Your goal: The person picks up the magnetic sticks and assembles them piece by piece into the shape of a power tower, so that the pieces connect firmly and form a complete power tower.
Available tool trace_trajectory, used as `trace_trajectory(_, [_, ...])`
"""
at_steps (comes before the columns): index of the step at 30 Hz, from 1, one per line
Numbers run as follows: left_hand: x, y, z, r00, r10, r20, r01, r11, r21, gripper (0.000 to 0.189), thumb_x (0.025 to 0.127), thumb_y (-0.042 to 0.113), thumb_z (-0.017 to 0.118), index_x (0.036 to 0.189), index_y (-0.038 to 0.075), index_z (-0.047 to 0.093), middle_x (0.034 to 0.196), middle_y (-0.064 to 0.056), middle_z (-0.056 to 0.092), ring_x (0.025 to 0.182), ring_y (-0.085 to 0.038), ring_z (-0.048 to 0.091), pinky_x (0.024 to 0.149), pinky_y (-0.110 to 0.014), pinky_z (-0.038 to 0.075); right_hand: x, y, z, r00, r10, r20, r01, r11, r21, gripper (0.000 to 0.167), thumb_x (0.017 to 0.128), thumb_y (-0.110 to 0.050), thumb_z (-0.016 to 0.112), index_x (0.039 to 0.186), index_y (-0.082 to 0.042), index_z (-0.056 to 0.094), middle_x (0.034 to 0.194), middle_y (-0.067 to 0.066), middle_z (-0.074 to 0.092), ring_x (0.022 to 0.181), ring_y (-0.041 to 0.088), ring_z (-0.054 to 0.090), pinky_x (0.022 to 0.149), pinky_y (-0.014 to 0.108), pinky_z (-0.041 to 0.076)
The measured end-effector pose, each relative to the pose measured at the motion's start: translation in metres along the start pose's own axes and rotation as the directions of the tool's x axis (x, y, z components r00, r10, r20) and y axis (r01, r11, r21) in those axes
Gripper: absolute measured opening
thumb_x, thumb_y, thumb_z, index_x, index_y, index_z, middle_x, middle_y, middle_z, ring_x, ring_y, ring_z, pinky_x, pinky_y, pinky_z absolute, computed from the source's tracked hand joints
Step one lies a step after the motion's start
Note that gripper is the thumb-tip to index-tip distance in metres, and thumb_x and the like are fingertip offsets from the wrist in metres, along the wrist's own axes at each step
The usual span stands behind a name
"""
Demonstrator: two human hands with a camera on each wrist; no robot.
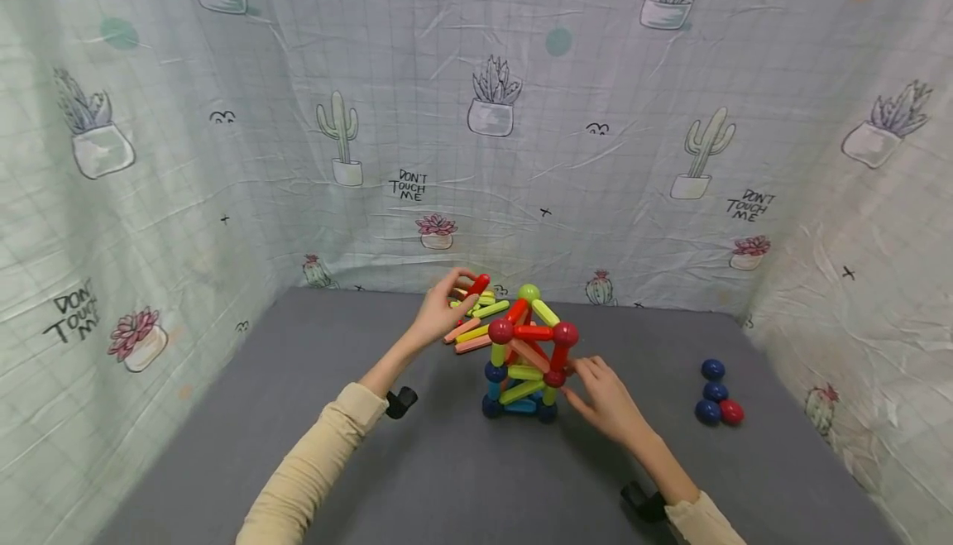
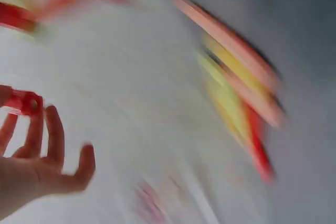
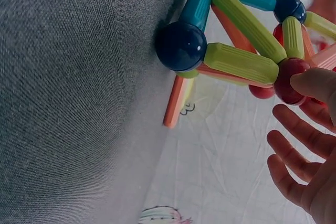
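Ball-and-stick frame (image 1: 525, 372) stands on the gray bench (image 1: 447, 483), just left of the right grip (image 1: 605, 400) and to the right of the left grip (image 1: 441, 313), a little nearer the person than the latter. Loose sticks (image 1: 472, 334) in yellow, lime and salmon lie in a heap just beside the left grip, on its right. Four loose balls (image 1: 715, 392), three navy and one red, sit well apart from the right grip, out to its right. Thumb and forefinger of the right grip pinch a dark red ball (image 3: 286, 85) low on the frame, its remaining fingers apart. Between thumb and fingers, the left grip pinches a red stick (image 1: 480, 284), raised above the heap.
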State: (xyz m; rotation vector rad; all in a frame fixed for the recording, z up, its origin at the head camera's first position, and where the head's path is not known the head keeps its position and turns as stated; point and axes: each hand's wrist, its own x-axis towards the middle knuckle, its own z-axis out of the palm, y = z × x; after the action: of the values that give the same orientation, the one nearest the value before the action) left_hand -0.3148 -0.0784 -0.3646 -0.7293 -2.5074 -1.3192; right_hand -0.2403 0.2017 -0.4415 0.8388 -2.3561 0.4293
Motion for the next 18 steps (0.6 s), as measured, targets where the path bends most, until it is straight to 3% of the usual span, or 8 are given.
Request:
trace_trajectory(2, [-0.005, 0.025, 0.002, 0.998, 0.047, 0.046, -0.037, 0.981, -0.188, 0.028, 0.090, 0.016, 0.052, 0.117, 0.012, 0.045, 0.109, -0.016, 0.059, 0.092, -0.027, 0.057, 0.075, -0.034, 0.048, -0.001, 0.000, -0.001, 1.000, -0.002, -0.002, 0.002, 1.000, 0.005, 0.038, 0.068, -0.010, 0.075, 0.100, -0.007, 0.057, 0.089, 0.001, 0.062, 0.082, 0.013, 0.051, 0.069, 0.030, 0.047])
trace_trajectory(4, [-0.011, 0.038, 0.006, 0.993, 0.079, 0.089, -0.053, 0.963, -0.265, 0.032, 0.090, 0.017, 0.052, 0.121, 0.012, 0.044, 0.113, -0.017, 0.057, 0.096, -0.028, 0.055, 0.078, -0.035, 0.047, -0.001, 0.000, -0.001, 1.000, -0.005, -0.004, 0.005, 1.000, 0.008, 0.037, 0.068, -0.010, 0.075, 0.100, -0.007, 0.057, 0.089, 0.001, 0.062, 0.082, 0.013, 0.051, 0.069, 0.030, 0.047])
trace_trajectory(8, [-0.018, 0.033, 0.016, 0.991, 0.072, 0.116, -0.035, 0.956, -0.292, 0.034, 0.090, 0.021, 0.053, 0.123, 0.014, 0.049, 0.116, -0.011, 0.057, 0.101, -0.023, 0.054, 0.080, -0.033, 0.047, 0.001, -0.001, -0.002, 1.000, -0.007, 0.006, 0.007, 1.000, 0.004, 0.039, 0.066, -0.009, 0.076, 0.100, -0.007, 0.057, 0.089, 0.002, 0.063, 0.082, 0.014, 0.051, 0.069, 0.031, 0.047])
trace_trajectory(11, [-0.022, 0.034, 0.018, 0.994, 0.057, 0.096, -0.028, 0.959, -0.281, 0.031, 0.089, 0.019, 0.054, 0.119, 0.010, 0.053, 0.114, -0.011, 0.058, 0.101, -0.023, 0.055, 0.079, -0.032, 0.047, 0.000, -0.001, -0.001, 1.000, -0.006, 0.008, 0.006, 1.000, 0.002, 0.039, 0.066, -0.009, 0.076, 0.100, -0.007, 0.057, 0.089, 0.001, 0.062, 0.082, 0.014, 0.050, 0.069, 0.031, 0.046])
trace_trajectory(18, [-0.026, 0.050, 0.004, 0.990, 0.037, 0.133, 0.007, 0.948, -0.317, 0.031, 0.089, 0.015, 0.053, 0.118, 0.005, 0.050, 0.115, -0.018, 0.057, 0.106, -0.029, 0.053, 0.084, -0.038, 0.045, 0.000, -0.001, -0.003, 1.000, 0.008, 0.007, -0.008, 1.000, 0.014, 0.036, 0.068, -0.010, 0.075, 0.100, -0.008, 0.057, 0.089, 0.001, 0.062, 0.082, 0.013, 0.050, 0.069, 0.030, 0.047])
